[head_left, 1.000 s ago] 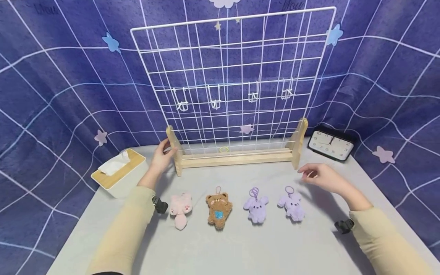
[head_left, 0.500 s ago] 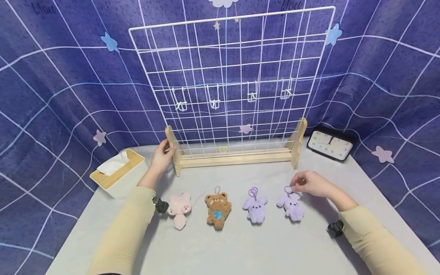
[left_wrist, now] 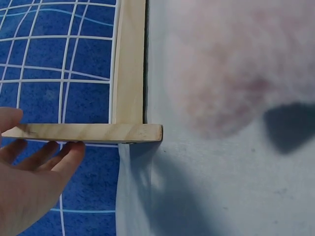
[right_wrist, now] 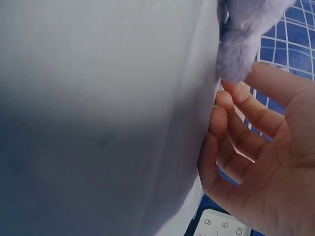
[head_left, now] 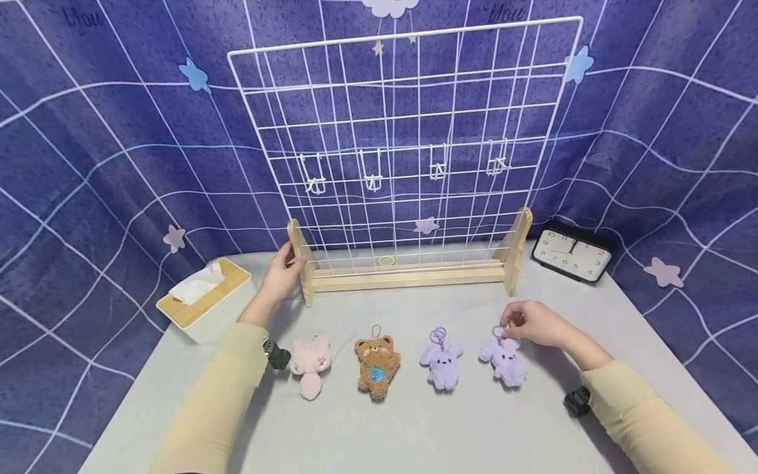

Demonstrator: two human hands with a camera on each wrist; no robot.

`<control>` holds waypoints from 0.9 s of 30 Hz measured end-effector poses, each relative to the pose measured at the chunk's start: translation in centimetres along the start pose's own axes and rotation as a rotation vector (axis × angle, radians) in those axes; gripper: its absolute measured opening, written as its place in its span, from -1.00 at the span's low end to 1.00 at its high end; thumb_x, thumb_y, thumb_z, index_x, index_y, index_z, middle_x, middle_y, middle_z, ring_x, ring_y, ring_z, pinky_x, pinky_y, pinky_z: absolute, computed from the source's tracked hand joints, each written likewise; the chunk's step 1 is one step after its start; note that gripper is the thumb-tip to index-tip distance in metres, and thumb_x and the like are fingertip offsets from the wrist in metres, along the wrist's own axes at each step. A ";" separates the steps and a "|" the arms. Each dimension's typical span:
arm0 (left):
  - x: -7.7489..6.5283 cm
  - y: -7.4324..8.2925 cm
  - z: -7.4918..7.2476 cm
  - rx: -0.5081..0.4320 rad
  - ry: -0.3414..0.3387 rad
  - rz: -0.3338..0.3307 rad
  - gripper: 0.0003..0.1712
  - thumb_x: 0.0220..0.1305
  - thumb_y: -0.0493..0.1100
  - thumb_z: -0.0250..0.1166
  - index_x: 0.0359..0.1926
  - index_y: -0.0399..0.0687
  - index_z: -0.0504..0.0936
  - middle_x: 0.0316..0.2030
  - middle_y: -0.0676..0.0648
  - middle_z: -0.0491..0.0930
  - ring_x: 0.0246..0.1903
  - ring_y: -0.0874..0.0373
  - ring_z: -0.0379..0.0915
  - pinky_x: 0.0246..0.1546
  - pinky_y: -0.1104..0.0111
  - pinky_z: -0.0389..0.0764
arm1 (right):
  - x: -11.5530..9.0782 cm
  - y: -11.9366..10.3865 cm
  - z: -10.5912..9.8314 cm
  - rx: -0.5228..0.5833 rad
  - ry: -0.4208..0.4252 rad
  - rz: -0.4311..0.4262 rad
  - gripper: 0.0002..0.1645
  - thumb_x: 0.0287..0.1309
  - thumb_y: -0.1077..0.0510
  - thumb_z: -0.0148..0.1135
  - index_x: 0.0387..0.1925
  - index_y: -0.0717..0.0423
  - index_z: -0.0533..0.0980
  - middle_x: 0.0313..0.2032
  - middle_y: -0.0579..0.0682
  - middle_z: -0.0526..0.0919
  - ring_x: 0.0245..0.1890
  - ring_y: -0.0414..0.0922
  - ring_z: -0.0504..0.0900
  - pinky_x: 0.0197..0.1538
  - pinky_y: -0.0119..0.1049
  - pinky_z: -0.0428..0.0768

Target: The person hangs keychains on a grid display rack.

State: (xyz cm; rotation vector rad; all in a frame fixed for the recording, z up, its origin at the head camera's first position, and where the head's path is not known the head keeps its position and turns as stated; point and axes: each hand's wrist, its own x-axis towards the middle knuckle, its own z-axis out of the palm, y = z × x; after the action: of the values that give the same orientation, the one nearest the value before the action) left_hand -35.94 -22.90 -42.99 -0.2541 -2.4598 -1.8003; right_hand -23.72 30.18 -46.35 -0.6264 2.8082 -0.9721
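My left hand [head_left: 279, 275] grips the left wooden upright [head_left: 301, 258] of a white wire grid rack [head_left: 403, 122]. In the left wrist view its thumb lies on one side of the wood and the fingers on the other. At the right, my right hand [head_left: 537, 324] pinches near the ring of the rightmost purple plush keychain [head_left: 508, 364]; in the right wrist view the plush ear [right_wrist: 238, 56] partly hides the fingertips. Left of it lie another purple plush keychain [head_left: 443, 368], a brown bear keychain [head_left: 377, 365] and a pink plush keychain [head_left: 310, 361], face down.
Several white hooks [head_left: 373, 182] hang in a row on the grid. A tissue box [head_left: 204, 299] with a wooden lid stands at the left, and a black-framed clock [head_left: 571, 251] at the back right. A blue patterned curtain [head_left: 118, 164] surrounds the table [head_left: 414, 434].
My right hand has come down and left from beside the rack's right foot to the ring of the rightmost purple plush. My left hand has stayed on the upright.
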 end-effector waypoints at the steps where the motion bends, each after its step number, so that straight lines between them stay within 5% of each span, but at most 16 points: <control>1: 0.0 0.0 0.0 0.005 -0.002 0.002 -0.26 0.57 -0.27 0.07 0.59 -0.30 -0.05 0.46 -0.44 0.16 0.38 -0.36 0.20 0.40 -0.04 0.30 | 0.0 -0.1 0.0 -0.007 0.003 0.000 -0.84 0.08 0.24 0.50 -0.37 0.13 0.61 -0.55 -0.20 0.51 -0.49 -0.27 0.44 -0.27 -0.28 0.47; 13: 0.4 -0.6 -0.1 -0.010 -0.018 -0.023 -0.25 0.57 -0.26 0.07 0.61 -0.22 -0.05 0.48 -0.39 0.15 0.38 -0.35 0.21 0.35 -0.08 0.37 | 0.3 -0.9 0.3 -0.085 -0.008 0.076 -0.82 0.05 0.26 0.48 -0.47 0.08 0.57 -0.52 -0.19 0.57 -0.45 -0.20 0.46 -0.23 -0.18 0.49; 23: -0.9 2.5 -0.1 -0.030 -0.048 -0.047 -0.26 0.54 -0.37 0.04 0.57 -0.41 -0.09 0.46 -0.51 0.10 0.35 -0.46 0.18 0.34 -0.16 0.33 | 0.3 -1.0 0.2 -0.095 -0.072 0.059 -0.83 0.17 0.28 0.39 -0.47 0.10 0.55 -0.52 -0.18 0.55 -0.46 -0.23 0.45 -0.26 -0.25 0.50; 27: -0.7 2.1 -0.1 -0.026 -0.047 -0.047 -0.26 0.54 -0.36 0.04 0.57 -0.39 -0.09 0.46 -0.49 0.11 0.36 -0.45 0.17 0.35 -0.15 0.32 | 0.2 -1.0 0.0 -0.090 -0.101 0.037 -0.85 0.22 0.27 0.35 -0.44 0.12 0.56 -0.50 -0.18 0.55 -0.44 -0.24 0.46 -0.25 -0.27 0.53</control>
State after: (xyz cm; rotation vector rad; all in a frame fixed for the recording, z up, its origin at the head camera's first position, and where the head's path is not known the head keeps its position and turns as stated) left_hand -34.91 -22.42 -41.15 -0.2454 -2.4954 -1.8674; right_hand -23.54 29.39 -45.72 -0.6125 2.7768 -0.7886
